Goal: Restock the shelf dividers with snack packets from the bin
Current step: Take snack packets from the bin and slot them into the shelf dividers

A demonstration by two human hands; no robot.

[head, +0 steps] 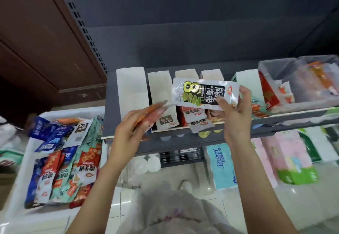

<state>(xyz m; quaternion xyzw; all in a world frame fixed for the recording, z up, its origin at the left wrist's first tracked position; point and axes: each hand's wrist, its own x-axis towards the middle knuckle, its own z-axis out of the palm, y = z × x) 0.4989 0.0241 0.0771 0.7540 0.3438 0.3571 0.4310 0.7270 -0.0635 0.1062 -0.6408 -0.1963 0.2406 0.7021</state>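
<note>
White-and-black packet sits pinched in the right hand above the white dividers on the grey shelf, while the left hand, fingers curled, grips a blurred orange packet just beside them, the packet-filled bin lower left.

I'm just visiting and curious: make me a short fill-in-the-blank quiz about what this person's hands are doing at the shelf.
1. The right hand holds a white packet printed with a big number ____.
2. The left hand holds an ____ packet.
3. The white bin of snack packets sits to the person's ____.
4. The tall white dividers stand on the ____.

Missing words: 8; orange; left; shelf
</note>
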